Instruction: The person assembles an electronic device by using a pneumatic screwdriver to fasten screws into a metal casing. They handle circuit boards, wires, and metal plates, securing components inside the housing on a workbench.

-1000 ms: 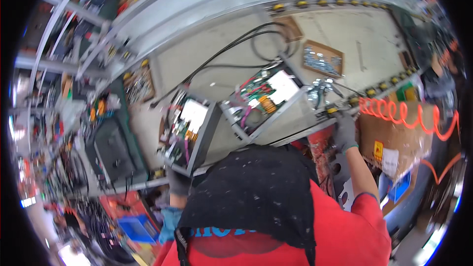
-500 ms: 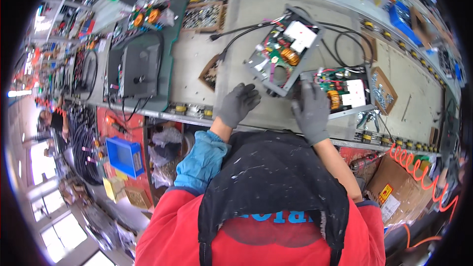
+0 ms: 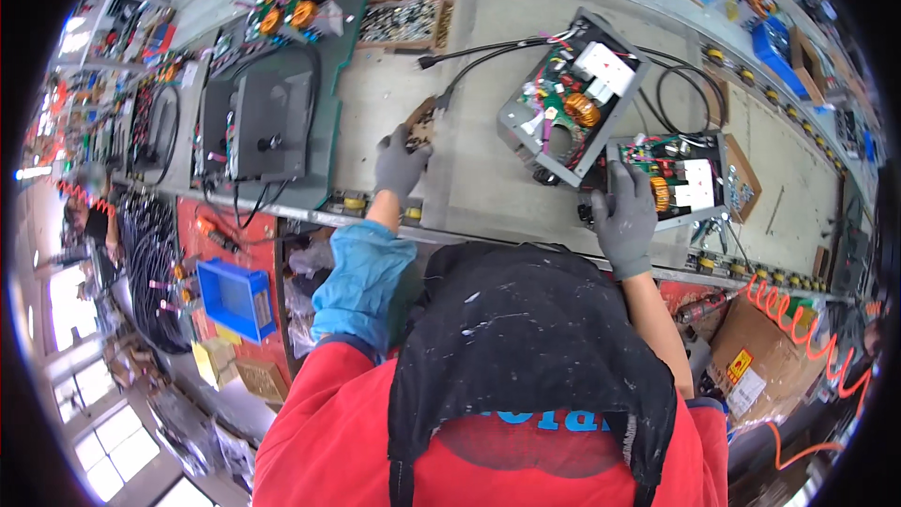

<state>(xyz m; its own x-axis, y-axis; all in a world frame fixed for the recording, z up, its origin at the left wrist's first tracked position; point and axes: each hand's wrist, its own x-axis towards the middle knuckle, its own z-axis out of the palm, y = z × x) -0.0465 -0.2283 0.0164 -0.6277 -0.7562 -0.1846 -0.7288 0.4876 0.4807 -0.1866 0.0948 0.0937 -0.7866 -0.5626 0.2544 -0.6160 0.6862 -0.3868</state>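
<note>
My left hand, in a grey glove, is at the near edge of a small wooden tray of dark small parts. Its fingers are slightly bent and apart, and I see nothing held in them. My right hand, also gloved, grips the left end of an open grey metal housing with a circuit board, a copper coil and a white block inside. Small black parts show beside its thumb. A second open housing of the same kind lies tilted just behind, its black power cord running left.
A larger tray of screws stands at the back. On the left, a dark housing rests on a green mat. To the right are another small wooden tray, pliers and a coiled orange hose. Roller strips edge the bench.
My left hand has moved left to the small wooden tray. My right hand stays at the nearer housing, its fingers now more bent around the end. The whole view has shifted slightly.
</note>
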